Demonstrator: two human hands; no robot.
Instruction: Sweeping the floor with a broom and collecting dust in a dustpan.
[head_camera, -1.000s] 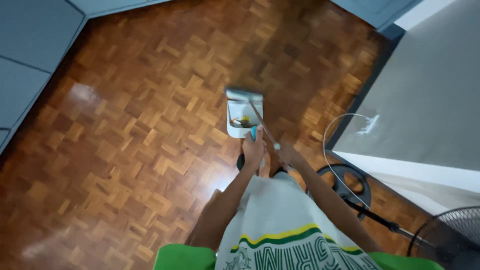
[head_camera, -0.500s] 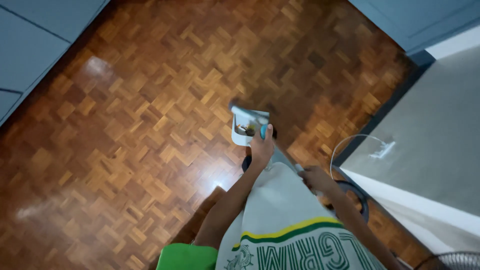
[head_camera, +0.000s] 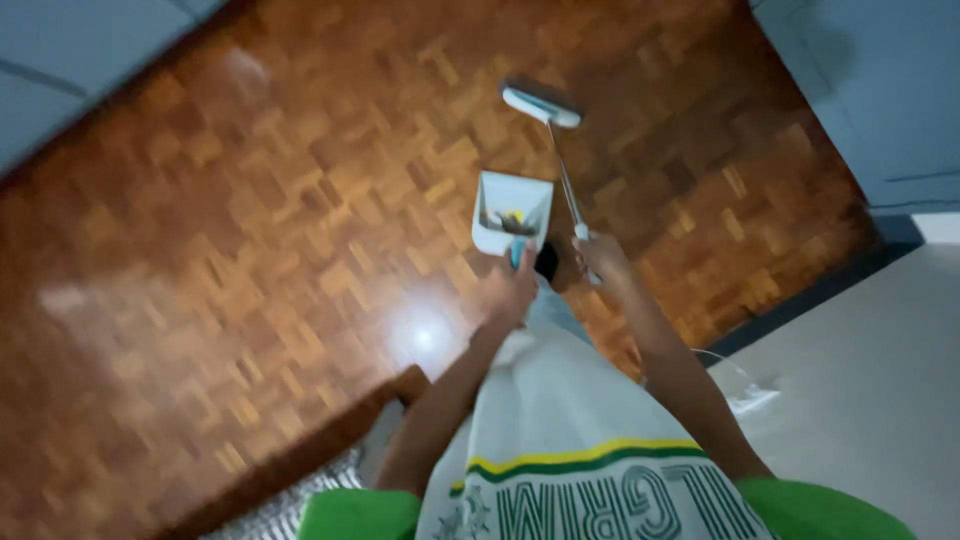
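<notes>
Both your hands are closed: your left hand (head_camera: 515, 290) curls tight round the dustpan (head_camera: 511, 213) handle, and your right hand (head_camera: 597, 257) grips the broom (head_camera: 541, 104) stick above the parquet floor (head_camera: 250, 250).

Whole view smeared by motion blur. Scraps inside the dustpan (head_camera: 512, 214) too small to tell apart. Dustpan handle hidden in the left hand (head_camera: 513, 290); broom (head_camera: 541, 103) bristles indistinct; shirt (head_camera: 580, 450) cut off at bottom edge

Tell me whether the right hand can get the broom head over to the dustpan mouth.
Probably yes: the right hand grips the broom, whose head lies just past the dustpan held by the left hand, bare floor between.
</notes>
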